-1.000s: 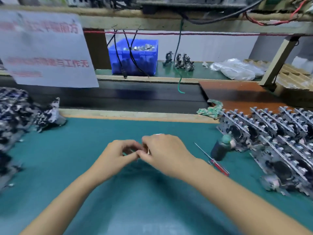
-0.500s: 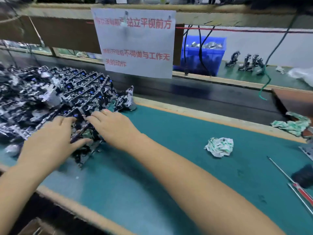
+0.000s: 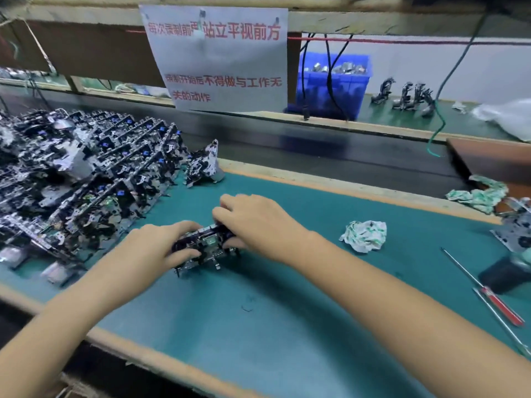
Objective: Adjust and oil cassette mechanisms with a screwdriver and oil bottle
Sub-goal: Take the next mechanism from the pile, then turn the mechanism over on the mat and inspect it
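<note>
cassette mechanism (image 3: 205, 245) on green mat (image 3: 258, 326), just right of the mechanism pile (image 3: 80, 173), long axis lower-left to upper-right | left hand (image 3: 152, 248) grips its left end | right hand (image 3: 255, 222) grips its right end | screwdriver (image 3: 485, 294) lies far right, tip pointing up-left, beside dark oil bottle (image 3: 505, 271)

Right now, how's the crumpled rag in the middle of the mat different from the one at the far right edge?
The middle rag is balled up tight on the green mat; the far rag sprawls looser beyond the mat's wooden edge. The middle one looks whiter, the far one greener. Both are white-and-green and untouched.
</note>
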